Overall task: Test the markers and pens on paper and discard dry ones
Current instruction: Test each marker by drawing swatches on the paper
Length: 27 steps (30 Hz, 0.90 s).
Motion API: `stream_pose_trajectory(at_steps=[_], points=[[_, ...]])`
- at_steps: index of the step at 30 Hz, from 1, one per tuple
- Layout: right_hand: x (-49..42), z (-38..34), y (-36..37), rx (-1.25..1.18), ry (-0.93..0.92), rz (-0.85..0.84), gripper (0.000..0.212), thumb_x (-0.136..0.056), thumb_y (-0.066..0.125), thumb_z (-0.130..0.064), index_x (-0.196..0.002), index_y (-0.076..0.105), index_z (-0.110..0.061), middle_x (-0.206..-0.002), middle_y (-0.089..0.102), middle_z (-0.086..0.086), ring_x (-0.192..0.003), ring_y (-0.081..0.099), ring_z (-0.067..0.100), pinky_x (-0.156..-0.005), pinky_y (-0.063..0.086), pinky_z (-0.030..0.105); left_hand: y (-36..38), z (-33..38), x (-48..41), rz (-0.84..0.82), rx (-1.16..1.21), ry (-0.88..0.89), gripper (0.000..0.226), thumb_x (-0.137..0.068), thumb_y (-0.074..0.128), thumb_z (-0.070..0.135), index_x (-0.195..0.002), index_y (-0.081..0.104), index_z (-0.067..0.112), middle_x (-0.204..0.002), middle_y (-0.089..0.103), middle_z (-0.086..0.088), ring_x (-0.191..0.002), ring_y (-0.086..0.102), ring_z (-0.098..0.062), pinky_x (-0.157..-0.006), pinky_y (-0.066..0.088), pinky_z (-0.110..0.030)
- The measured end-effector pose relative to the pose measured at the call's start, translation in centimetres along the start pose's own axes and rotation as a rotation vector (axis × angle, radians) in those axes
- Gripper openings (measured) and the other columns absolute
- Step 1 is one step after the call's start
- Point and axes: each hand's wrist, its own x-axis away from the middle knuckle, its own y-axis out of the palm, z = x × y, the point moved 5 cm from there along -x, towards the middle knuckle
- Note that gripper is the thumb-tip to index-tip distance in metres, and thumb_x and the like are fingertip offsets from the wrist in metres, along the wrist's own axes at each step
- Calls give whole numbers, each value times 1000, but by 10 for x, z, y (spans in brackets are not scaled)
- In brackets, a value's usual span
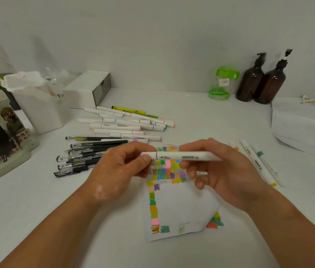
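Item: marker [180, 156], white barrel, purple band near its left end, printed lettering facing up. Position: held off the desk [36, 209], above the far part of the paper [181, 206] and not touching it. Axis: runs left to right, nearly level, the right end a shade lower. Left grip [121, 167]: thumb and fingertips pinch the cap end, left of the band; the very tip is hidden inside the fingers. Right grip [220, 169]: fingers and thumb curl round the barrel right of its middle, with the right end lying across the palm. Governing relation: both grips sit on one line, with the cap to the left of the barrel hold. The cap looks seated, so it should part by a straight pull leftward along the axis while the right grip keeps the barrel fixed; a sideways bend would likely bind it. Nearer hand: left for the cap, right for the writing. Paper: lies directly beneath, with colour swatches along its far and left edges, a bare middle, and the near right corner curled up. Other stock: pile [125, 126] of markers far left, pens [87, 153] left, three markers [257, 163] right of the paper, all on the desk and apart from both grips. Discard place: cannot tell.
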Motion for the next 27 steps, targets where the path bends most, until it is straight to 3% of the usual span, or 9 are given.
stream_pose_trajectory(at_steps=[3, 6, 9, 13, 16, 19, 21, 24, 27], points=[[4, 5, 3, 82, 158, -59, 47, -76, 72, -56, -96, 76, -14, -94, 74, 25, -69, 64, 22, -51, 52, 27, -4, 2, 1, 7, -23, -3, 22, -94, 64, 9, -100, 76, 26, -82, 74, -4, -75, 71, -16, -70, 56, -22], [4, 12, 9, 572, 148, 21, 20, -84, 70, -47, -85, 68, -27, -76, 77, 8, -62, 67, 9, -56, 48, 16, 3, 3, 3, -21, -71, 7, 22, -91, 68, 9, -99, 76, 27, -80, 72, -4, -74, 72, -17, -68, 56, -20], [3, 15, 13, 792, 71, 57, 20, -76, 74, -49, -92, 69, -36, -65, 71, -8, -59, 65, 3, -60, 50, 19, 8, 1, 3, -33, -113, -2, 23, -91, 69, 11, -105, 74, 29, -77, 69, 2, -74, 71, -15, -67, 56, -19], [0, 2, -18, 1069, 0, 352, 4, -76, 75, -38, -75, 72, -36, -67, 67, -18, -51, 55, -4, -51, 41, 9, 4, -2, 1, 32, -196, -19, 20, -91, 70, 19, -107, 69, 32, -79, 72, 3, -72, 70, -12, -65, 55, -18], [3, -8, -46, 1173, 51, 594, 7, -77, 72, -39, -71, 69, -35, -59, 65, -17, -55, 60, -1, -39, 41, 12, 2, -1, 1, 67, -263, -4, 16, -91, 69, 26, -105, 68, 34, -77, 72, 7, -71, 69, -7, -61, 53, -15], [5, -6, -58, 1258, 138, 652, 9, -75, 70, -42, -76, 70, -33, -64, 66, -10, -51, 62, 6, -32, 45, 23, 3, -1, 2, 75, -292, 9, 14, -91, 68, 27, -103, 68, 34, -76, 72, 10, -73, 69, -3, -57, 51, -12], [5, -2, -62, 1314, 189, 654, 10, -76, 71, -41, -74, 69, -31, -64, 65, -10, -47, 63, 10, -31, 45, 22, 3, -2, 2, 79, -321, 13, 13, -91, 68, 27, -102, 68, 34, -77, 71, 11, -74, 69, -2, -58, 52, -13], [4, 1, -64, 1419, 240, 670, 12, -76, 70, -44, -72, 64, -34, -67, 63, -13, -49, 61, 8, -37, 48, 23, 2, -2, 2, 89, -342, 16, 11, -91, 69, 28, -99, 69, 35, -75, 71, 14, -73, 69, -2, -60, 54, -15], [5, -1, -66, 1522, 258, 707, 16, -81, 68, -50, -81, 63, -35, -78, 64, -16, -61, 51, 0, -48, 37, 21, 1, -2, 2, 101, -371, 34, 8, -90, 70, 30, -96, 70, 36, -75, 70, 15, -72, 68, -4, -61, 54, -15]])
